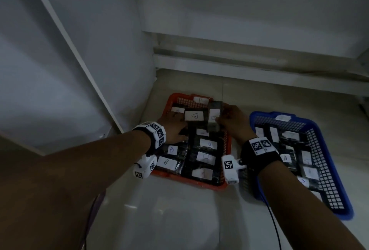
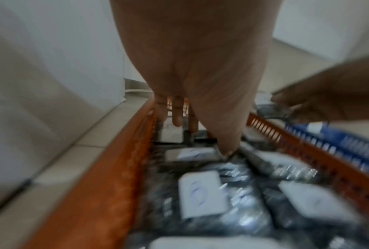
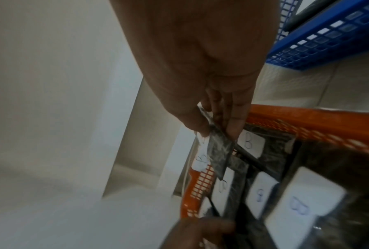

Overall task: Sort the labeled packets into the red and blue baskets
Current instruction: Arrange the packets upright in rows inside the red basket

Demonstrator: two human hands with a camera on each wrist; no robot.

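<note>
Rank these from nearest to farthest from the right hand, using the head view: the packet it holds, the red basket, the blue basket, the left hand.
1. Packet: pinched in the right hand's fingers, over the red basket.
2. Red basket: directly beneath that hand.
3. Left hand and blue basket: left hand lies across the red basket's left part, blue basket sits on the right; too close to call.

The left wrist view is smeared with motion blur: the labels on the packets (image 2: 200,195) in the red basket (image 2: 107,176) cannot be read there. In the head view the right forearm hides the near left corner of the blue basket (image 1: 329,179), and several labels inside it are too small and dim to read. The left hand (image 1: 173,127) covers packets by the red basket's left edge. The right hand (image 3: 217,104) hides part of the packet it pinches (image 3: 219,151).
</note>
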